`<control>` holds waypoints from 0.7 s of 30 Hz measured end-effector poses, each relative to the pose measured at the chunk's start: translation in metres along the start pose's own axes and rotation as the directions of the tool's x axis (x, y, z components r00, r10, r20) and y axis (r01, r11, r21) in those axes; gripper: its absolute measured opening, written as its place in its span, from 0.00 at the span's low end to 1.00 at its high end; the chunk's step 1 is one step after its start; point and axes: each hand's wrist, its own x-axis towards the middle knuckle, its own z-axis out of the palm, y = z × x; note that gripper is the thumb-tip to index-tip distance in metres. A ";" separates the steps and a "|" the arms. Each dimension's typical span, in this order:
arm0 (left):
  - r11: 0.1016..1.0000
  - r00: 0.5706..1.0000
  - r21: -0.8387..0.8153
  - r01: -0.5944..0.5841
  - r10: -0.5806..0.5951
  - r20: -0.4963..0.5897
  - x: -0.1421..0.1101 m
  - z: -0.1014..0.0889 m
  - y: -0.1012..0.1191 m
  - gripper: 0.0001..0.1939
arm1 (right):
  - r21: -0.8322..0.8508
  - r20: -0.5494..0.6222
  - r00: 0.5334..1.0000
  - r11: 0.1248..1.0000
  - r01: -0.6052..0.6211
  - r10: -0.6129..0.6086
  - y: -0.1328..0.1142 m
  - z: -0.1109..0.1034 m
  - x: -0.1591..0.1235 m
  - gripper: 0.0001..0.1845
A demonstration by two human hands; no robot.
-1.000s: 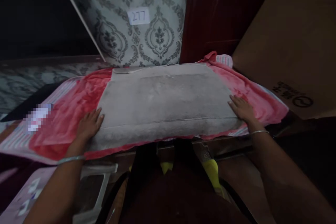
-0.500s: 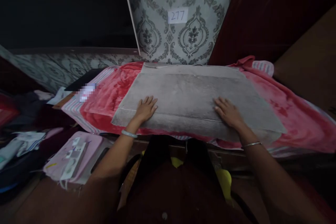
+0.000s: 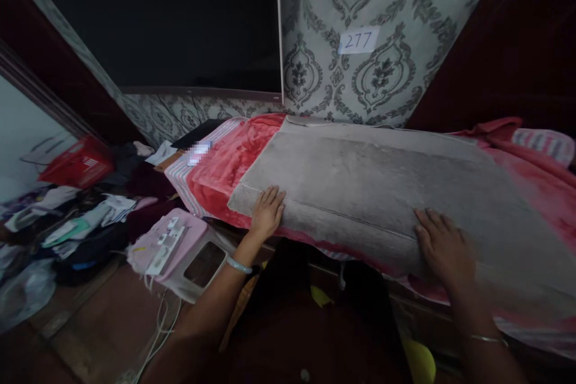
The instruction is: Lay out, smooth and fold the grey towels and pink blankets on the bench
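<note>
A grey plush cloth (image 3: 369, 180) lies spread flat over a red-and-pink blanket (image 3: 220, 162) on a raised surface in front of me. My left hand (image 3: 267, 213) rests flat on the cloth's near left corner, fingers stretched out. Farther right, my right hand (image 3: 443, 246) presses flat on the cloth near its front edge, fingers apart. Neither hand holds anything. Each wrist wears a thin bangle.
A pink-topped stool with a white power strip (image 3: 173, 246) stands at the lower left. Beyond it lie heaped clothes (image 3: 76, 222) and a red basket (image 3: 78, 162). Patterned wallpaper carries a label reading 277 (image 3: 359, 41). A dark red curtain (image 3: 508, 48) hangs at the right.
The view has swung left, bringing the cluttered floor and the red basket into sight. Both hands have slid inward from the cloth's outer edges and stay flat on it.
</note>
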 end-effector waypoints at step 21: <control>0.971 0.985 0.206 0.122 -0.144 0.095 0.044 -0.028 -0.045 0.25 | -0.046 -0.061 0.998 0.999 -0.021 0.019 -0.013 -0.009 -0.009 0.33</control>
